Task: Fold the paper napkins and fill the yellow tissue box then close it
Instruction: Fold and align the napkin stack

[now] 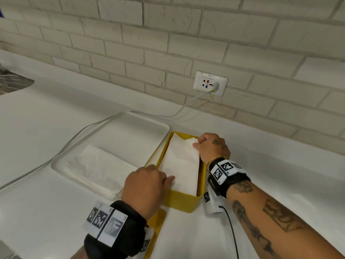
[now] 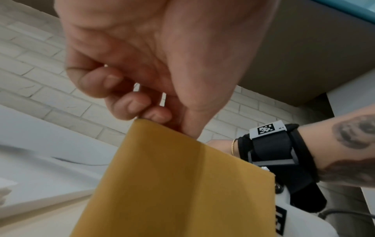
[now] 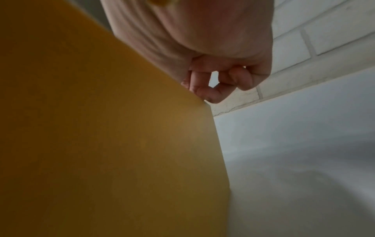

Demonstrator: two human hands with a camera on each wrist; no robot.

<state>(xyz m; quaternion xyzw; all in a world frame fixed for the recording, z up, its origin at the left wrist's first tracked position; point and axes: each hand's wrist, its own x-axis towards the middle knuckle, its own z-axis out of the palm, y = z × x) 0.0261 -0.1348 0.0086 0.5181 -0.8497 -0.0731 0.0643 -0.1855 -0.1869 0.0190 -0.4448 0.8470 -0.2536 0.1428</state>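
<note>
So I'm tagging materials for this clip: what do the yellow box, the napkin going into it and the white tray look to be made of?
Yellow box: probably matte plastic; smooth opaque walls, rounded corners, no gloss.
Napkin: thin soft paper; it creases and puckers where both hands hold it.
White tray: smooth, low-sheen, with a rounded raised rim; plastic or melamine, can't tell which.

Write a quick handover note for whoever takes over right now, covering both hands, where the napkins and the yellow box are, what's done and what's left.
Left hand: holds the near end of the folded napkin in the yellow tissue box.
Right hand: pinches the far end of that napkin.
Box: open on the counter, beside the white tray.
Lid: lies in front of the box, under the left wrist.
Done: folded napkin going in.
Left: unfolded napkins on the tray to fold and load, then close the lid.
</note>
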